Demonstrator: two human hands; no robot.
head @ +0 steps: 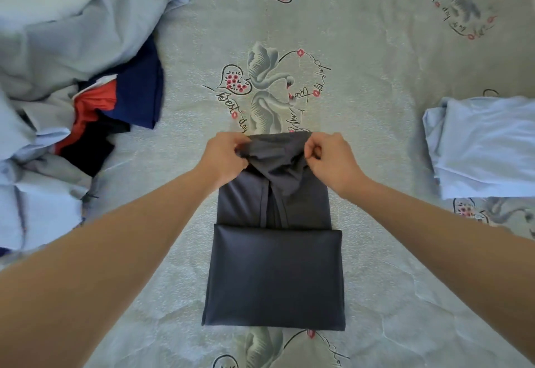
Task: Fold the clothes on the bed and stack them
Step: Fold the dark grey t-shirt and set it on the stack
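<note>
Hands: left hand (pixel 224 155) and right hand (pixel 328 159) are pinching the far edge of the garment (pixel 273 278), fingers curled.
Garment: lying frame centre on the bedsheet (pixel 376 84).
Pile (pixel 72 92): sitting upper left.
Stack (pixel 486 144): sitting right.

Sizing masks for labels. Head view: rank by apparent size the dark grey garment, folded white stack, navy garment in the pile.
1. dark grey garment, nearest the camera
2. folded white stack, cut off by the frame edge
3. navy garment, partly buried
</note>
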